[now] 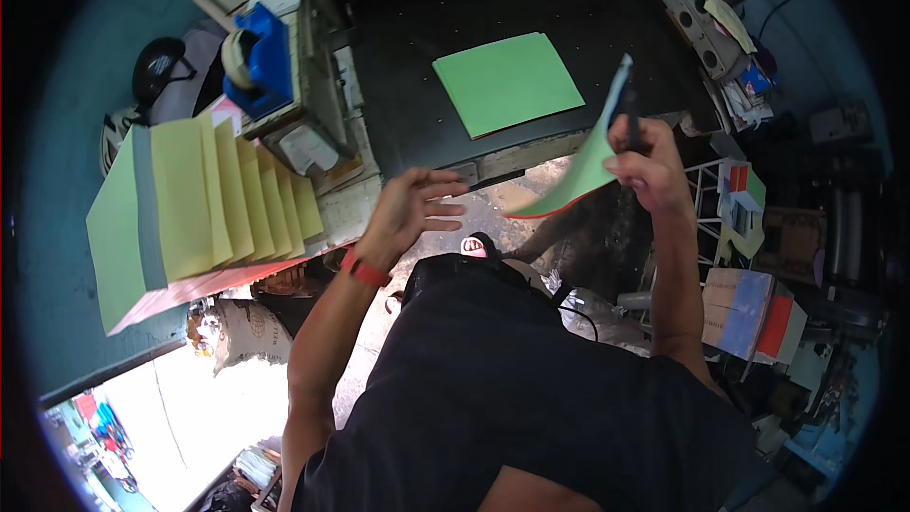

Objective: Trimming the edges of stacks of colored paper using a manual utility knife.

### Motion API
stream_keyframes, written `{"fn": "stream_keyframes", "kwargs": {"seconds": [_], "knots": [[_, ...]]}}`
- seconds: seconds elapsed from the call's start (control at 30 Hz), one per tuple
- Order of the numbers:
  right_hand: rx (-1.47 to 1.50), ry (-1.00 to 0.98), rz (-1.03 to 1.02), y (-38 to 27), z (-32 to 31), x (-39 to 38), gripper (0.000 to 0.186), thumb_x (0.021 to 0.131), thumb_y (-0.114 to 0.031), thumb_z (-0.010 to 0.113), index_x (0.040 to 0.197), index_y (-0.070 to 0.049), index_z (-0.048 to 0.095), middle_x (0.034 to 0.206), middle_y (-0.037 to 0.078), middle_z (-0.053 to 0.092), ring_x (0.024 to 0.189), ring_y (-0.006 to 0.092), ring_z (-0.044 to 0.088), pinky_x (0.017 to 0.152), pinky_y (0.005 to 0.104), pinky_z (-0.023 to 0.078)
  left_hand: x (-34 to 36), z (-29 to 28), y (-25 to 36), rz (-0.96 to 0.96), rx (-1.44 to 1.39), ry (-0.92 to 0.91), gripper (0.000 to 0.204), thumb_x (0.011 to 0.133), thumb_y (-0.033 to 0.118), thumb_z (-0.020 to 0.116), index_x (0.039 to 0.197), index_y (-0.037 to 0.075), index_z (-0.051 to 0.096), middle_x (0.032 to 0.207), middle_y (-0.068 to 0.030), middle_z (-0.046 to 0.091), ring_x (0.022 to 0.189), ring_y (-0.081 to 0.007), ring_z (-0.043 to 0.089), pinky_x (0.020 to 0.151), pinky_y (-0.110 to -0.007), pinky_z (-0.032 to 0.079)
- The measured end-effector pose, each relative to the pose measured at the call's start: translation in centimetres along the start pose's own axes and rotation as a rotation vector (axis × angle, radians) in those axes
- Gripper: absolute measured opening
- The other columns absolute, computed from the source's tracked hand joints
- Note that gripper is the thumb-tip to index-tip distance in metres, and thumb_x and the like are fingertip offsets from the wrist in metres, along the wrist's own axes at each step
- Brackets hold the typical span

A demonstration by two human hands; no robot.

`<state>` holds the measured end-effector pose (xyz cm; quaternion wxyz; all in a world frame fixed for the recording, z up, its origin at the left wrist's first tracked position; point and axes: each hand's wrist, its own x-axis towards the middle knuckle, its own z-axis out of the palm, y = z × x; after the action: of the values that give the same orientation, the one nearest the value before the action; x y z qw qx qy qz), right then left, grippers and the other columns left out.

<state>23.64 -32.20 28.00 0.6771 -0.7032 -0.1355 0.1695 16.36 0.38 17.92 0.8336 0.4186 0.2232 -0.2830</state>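
My right hand pinches a curved green sheet of paper between thumb and fingers. The sheet hangs in front of the table's near edge, and its lower edge shows red. A dark, slim object rises beside the same hand; I cannot make out what it is. My left hand, with a red band at its wrist, is raised with its fingers apart and nothing in it. Between and beyond the hands, a small stack of green paper lies flat on the black perforated table.
Fanned yellow sheets stand at the left, beside a blue tape dispenser on a raised box. A grey panel with round holes edges the table's far right. Lower right, cardboard boxes and a white wire rack stand close by.
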Motion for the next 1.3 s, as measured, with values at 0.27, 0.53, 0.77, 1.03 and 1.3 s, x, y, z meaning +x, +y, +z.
{"fn": "stream_keyframes", "kwargs": {"seconds": [0.27,0.53,0.77,1.03,1.3], "knots": [[-0.143,0.014,0.249,0.2,-8.2,7.7,0.009,0.074,-0.006,0.068,0.079,-0.002,0.062,0.059,0.0,0.054,0.042,0.0017,0.041,0.039,0.0182,0.024,6.7,11.0,-6.3,0.779,1.115,-0.072,0.088,0.077,0.051,0.075,0.142,0.004,0.039,0.139,-0.0242,0.042,0.123,-0.0404,0.049,0.099,-0.048,0.045],[0.151,-0.073,-0.146,-2.6,-14.4,12.7,0.011,0.081,-0.008,0.067,0.089,-0.001,0.062,0.066,-0.002,0.052,0.047,0.0001,0.039,0.043,0.014,0.027,11.1,11.6,0.7,1.407,1.736,0.302,0.082,0.071,-0.004,0.064,0.147,0.011,0.038,0.146,-0.0143,0.043,0.127,-0.0331,0.048,0.101,-0.048,0.044],[-0.327,0.18,0.301,17.2,-17.4,17.1,0.015,0.078,-0.016,0.073,0.088,-0.007,0.066,0.069,0.0,0.061,0.055,0.0054,0.049,0.047,0.0225,0.036,18.8,3.4,-1.0,1.247,2.033,0.318,0.074,0.075,-0.001,0.065,0.144,0.014,0.043,0.147,-0.0106,0.043,0.135,-0.0308,0.041,0.106,-0.053,0.038],[-0.587,0.241,0.137,26.9,-14.2,15.5,0.048,0.072,-0.026,0.081,0.11,0.001,0.069,0.087,0.011,0.071,0.078,0.0177,0.066,0.072,0.0314,0.051,19.9,0.2,-4.7,0.58,1.638,0.706,0.071,0.068,0.038,0.084,0.119,-0.002,0.055,0.118,-0.0188,0.055,0.111,-0.037,0.052,0.088,-0.047,0.049],[-0.82,0.279,0.019,26.9,-13.8,16.1,0.045,0.073,-0.027,0.082,0.11,-0.004,0.068,0.094,0.018,0.072,0.087,0.0268,0.07,0.075,0.0371,0.051,23.0,-1.3,-4.3,0.469,1.738,0.612,0.018,0.078,0.024,0.067,0.075,0.008,0.073,0.074,-0.0173,0.069,0.064,-0.0304,0.069,0.057,-0.041,0.055]]}}
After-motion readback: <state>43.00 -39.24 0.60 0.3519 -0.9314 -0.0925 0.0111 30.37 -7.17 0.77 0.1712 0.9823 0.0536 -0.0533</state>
